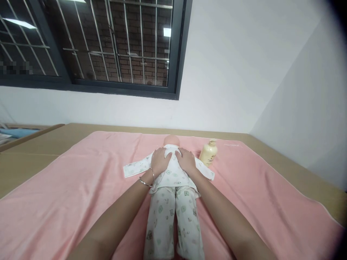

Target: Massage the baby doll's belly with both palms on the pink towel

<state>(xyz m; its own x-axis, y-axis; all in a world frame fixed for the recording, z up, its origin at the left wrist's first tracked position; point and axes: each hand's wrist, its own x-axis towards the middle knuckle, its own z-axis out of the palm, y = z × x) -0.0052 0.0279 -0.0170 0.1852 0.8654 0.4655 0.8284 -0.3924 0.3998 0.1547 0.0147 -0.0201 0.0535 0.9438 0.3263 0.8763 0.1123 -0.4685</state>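
Note:
A baby doll (171, 140) lies stretched out on a pink sheet (108, 155), its head toward the wall. It wears a white printed top (172, 175) with long sleeves spread to both sides, and matching trousers (161, 220). My left hand (160, 160) rests flat on the left side of the doll's upper body, fingers toward its shoulder; bracelets circle that wrist. On the right side my right hand (186, 159) lies flat in the same way. Both thumbs point inward, with a gap of cloth between them.
A pale yellow pump bottle (208, 153) stands on the sheet by the doll's right-hand sleeve. Wooden board edges (306, 173) frame the sheet. Behind rises a white wall (222, 72) with a dark-framed, barred window (121, 43). Something blue (18, 133) lies beyond the left edge.

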